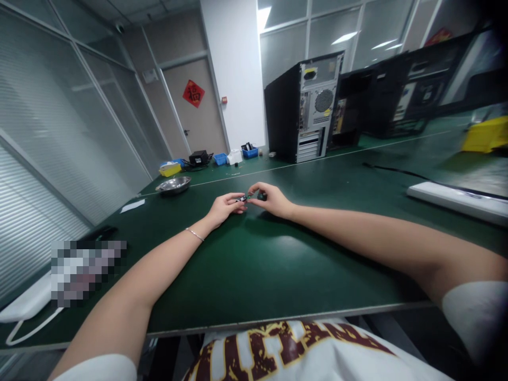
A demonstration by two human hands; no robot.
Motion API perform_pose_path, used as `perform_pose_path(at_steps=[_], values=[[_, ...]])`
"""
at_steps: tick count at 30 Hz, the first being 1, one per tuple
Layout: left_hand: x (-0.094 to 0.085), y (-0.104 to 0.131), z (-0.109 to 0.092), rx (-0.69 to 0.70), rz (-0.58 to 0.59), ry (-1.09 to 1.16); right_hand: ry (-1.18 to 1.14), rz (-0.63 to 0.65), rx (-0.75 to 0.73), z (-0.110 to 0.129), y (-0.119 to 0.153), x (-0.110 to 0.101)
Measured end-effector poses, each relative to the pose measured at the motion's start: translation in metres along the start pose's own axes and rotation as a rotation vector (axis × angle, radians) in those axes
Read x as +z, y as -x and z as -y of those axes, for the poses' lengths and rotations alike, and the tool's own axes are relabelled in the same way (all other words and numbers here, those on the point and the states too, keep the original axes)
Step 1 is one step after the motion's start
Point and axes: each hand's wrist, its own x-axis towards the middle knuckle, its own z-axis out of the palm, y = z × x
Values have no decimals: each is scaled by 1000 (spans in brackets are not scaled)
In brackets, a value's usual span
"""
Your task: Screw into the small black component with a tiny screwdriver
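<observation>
My left hand (225, 208) is closed on a small dark part with light markings (241, 199), too small to name. Just to its right, my right hand (273, 201) curls with thumb and forefinger meeting close to that part. A tiny green bit (248, 197) shows at the right fingertips; whether it belongs to the dark part I cannot tell. Both hands are held over the middle of the green table (254, 280), and a bracelet (194, 234) circles the left wrist.
A metal bowl (173, 185) stands on the left. Small blue bins (250, 152) and a black box (200, 157) line the back. Computer towers (286, 111) rise at the back right. A white power strip (456, 200) and yellow bin (486, 134) lie right.
</observation>
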Motion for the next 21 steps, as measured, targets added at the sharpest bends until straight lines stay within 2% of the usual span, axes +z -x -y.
perform_pose_path(at_steps=[5, 10, 14, 21], values=[[8, 1, 0, -20, 38, -61, -1, 27, -61, 4, 2, 2], [15, 2, -1, -30, 98, 60, 44, 46, -89, 8, 4, 0], [12, 1, -2, -56, 112, 204, 47, 39, -111, 7, 4, 0], [4, -2, 2, -37, 97, 162, 48, 49, -154, 9, 5, 1]])
